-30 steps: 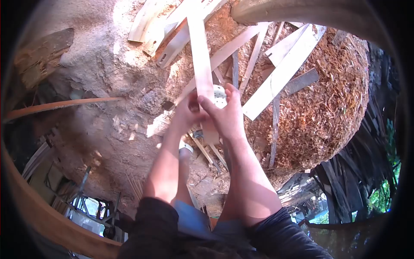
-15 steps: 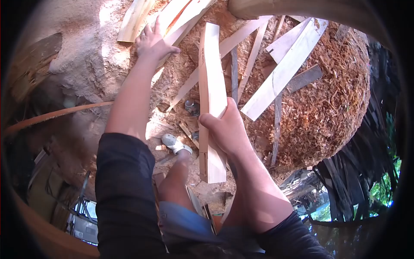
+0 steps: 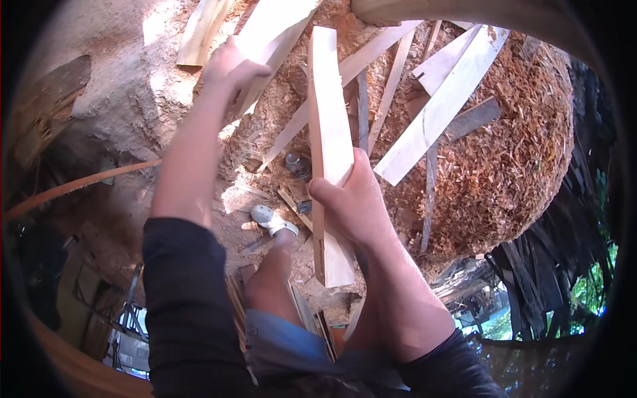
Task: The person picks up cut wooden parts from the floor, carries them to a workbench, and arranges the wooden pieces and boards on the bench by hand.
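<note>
Through the head camera, I have the right hand (image 3: 353,205) at the centre of the frame, closed firmly around a pale wooden block (image 3: 332,99), thumb across its left edge. The block stands lengthwise in the picture, from upper centre to lower centre. At upper left I see the left hand (image 3: 229,68), blurred, its thumb stuck out to the right, at a broad bright plank (image 3: 279,23); I cannot tell whether its fingers are closed on it. A white clog (image 3: 269,219) shows left of the block, below centre. To the right, a long pale board (image 3: 441,106) slants beside heaped wood shavings (image 3: 504,186).
</note>
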`<state>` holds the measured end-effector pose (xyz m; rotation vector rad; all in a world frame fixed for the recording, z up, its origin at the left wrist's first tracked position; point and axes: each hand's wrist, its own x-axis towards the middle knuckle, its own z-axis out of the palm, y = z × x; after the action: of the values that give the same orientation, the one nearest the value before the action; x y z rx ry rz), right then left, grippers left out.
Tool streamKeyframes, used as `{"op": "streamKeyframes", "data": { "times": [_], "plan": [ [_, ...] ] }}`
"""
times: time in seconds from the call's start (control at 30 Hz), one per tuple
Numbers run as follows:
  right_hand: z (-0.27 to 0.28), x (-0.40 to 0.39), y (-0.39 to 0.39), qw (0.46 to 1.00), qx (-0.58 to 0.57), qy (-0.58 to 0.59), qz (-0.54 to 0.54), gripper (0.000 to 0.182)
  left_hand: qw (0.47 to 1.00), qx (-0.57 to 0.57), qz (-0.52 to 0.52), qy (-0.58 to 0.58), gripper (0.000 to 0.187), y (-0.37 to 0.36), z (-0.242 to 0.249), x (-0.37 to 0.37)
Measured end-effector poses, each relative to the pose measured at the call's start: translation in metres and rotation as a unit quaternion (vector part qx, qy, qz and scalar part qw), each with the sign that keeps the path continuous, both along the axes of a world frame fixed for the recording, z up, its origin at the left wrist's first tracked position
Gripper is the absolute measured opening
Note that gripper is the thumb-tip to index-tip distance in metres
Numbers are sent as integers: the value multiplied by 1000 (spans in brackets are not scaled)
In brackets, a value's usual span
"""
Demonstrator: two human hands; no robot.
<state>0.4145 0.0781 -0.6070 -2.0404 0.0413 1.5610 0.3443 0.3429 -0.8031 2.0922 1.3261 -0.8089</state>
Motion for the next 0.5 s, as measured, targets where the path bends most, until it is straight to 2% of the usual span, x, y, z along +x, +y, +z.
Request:
{"op": "streamKeyframes", "data": {
  "times": [0.03,0.07,0.13,0.2,0.27,0.33,0.37,0.47,0.5],
  "plan": [
    [0,-1,0,1000,-4,2,4,75,999,-32,-5,-13,93,8,11,1],
    [0,-2,0,1000,-9,5,6,75,991,-79,57,-93,88,16,20,-3],
    [4,0,0,1000,-17,13,17,67,938,-170,181,-243,77,39,33,-22],
    [10,3,5,999,-26,14,33,62,903,-257,218,-268,71,81,38,-29],
    [14,7,11,998,-36,6,51,62,906,-254,186,-282,80,115,27,-37],
    [14,7,13,999,-19,14,34,69,908,-263,177,-274,89,143,17,-39],
    [14,7,16,999,-9,16,29,73,918,-248,199,-235,102,147,9,-39],
    [13,5,19,999,-19,-2,40,72,919,-245,230,-207,108,130,-2,-34],
    [13,4,18,999,-19,3,37,72,909,-257,228,-237,110,120,-17,-36]
  ]
}}
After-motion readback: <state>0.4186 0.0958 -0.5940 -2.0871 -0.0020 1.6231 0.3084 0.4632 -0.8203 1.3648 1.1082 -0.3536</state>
